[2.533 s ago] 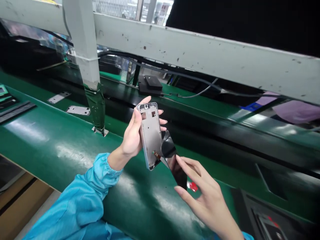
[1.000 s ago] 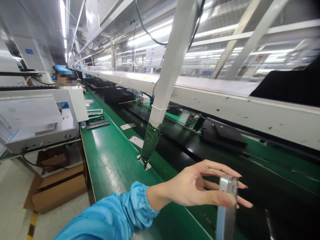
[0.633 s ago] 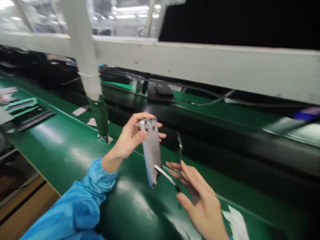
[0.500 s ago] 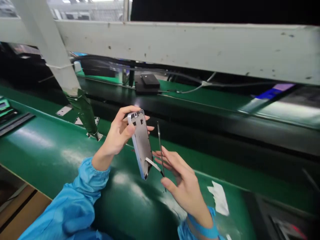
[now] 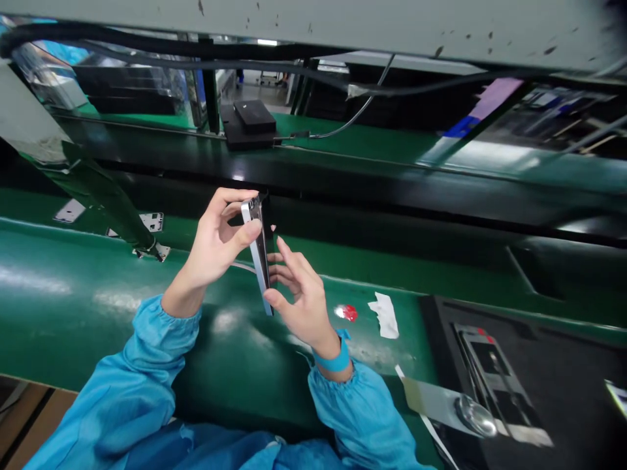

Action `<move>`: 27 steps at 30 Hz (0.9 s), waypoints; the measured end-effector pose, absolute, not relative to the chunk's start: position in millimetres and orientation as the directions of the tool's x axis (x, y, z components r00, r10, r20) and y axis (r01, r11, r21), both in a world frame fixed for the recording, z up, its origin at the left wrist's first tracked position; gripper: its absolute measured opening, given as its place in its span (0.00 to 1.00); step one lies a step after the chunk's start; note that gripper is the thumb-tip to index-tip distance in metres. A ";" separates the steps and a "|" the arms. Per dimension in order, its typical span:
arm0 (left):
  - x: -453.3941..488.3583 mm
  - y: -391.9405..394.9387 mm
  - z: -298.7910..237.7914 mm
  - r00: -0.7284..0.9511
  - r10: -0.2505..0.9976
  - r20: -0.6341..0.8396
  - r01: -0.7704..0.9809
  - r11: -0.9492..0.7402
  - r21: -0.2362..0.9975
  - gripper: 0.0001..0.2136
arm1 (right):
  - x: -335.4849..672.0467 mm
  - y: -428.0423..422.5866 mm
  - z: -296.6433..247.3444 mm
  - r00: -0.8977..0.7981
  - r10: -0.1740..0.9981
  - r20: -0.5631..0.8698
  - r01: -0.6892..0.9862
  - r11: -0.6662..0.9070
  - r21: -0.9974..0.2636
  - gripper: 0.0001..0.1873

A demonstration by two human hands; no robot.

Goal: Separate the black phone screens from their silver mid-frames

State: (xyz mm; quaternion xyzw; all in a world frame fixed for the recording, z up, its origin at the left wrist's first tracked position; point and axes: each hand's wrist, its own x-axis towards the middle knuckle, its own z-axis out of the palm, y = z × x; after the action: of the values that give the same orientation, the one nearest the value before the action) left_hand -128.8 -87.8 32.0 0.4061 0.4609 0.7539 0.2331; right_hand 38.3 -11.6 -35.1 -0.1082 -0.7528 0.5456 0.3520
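Note:
Upright in front of me is a silver-blue phone housing [image 5: 257, 261], seen nearly edge-on. My left hand [image 5: 208, 245] is closed on its upper part, thumb on the near edge and fingers around the top and back. A thin dark panel [image 5: 269, 225], likely the phone's screen, lies close against the housing's right side. My right hand [image 5: 306, 297] is closed at the lower end, with the thumb at the housing's bottom edge and the fingers behind the panel. Whether panel and housing touch along their whole length is hidden.
On the green bench [image 5: 225, 385] lie a torn white paper [image 5: 385, 316] and a small red-and-clear piece [image 5: 347, 313]. At right, a black mat [image 5: 553, 352] bears phone parts [image 5: 494, 365]. A slanted post [image 5: 105, 196] stands left, near white plates [image 5: 70, 211].
The thin panel, held apart from the housing before, is now close against it. My right hand has moved in toward my left. The view has shifted, showing more of the mat at right.

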 end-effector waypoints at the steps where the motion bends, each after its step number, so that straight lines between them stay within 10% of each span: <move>1: -128.5 -86.6 32.2 -0.560 0.720 0.411 0.038 -0.473 0.880 0.23 | 37.3 -10.8 -37.0 -0.713 0.552 0.432 -0.245 0.382 -0.891 0.45; 14: -115.3 -67.9 0.8 -0.392 0.825 0.407 -0.264 -0.524 0.809 0.31 | 34.0 6.8 -65.9 -0.525 0.603 0.601 -0.213 0.591 -0.778 0.32; 20: -101.1 -62.8 1.9 -0.592 0.780 0.205 -0.421 -0.515 0.747 0.32 | 35.0 1.2 -49.4 -0.633 0.549 0.546 -0.043 0.679 -0.733 0.29; 27: -73.2 -77.6 13.1 -0.277 0.927 0.255 -0.352 -0.345 0.870 0.30 | 56.1 1.5 -9.0 -0.618 0.754 0.225 -0.159 0.160 -0.974 0.41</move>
State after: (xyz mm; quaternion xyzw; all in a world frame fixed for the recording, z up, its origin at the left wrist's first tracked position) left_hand -73.2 -77.6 13.1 0.4019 0.3573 0.7147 0.4473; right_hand 56.1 1.5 -9.0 -0.2242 -0.6628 0.6079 0.3754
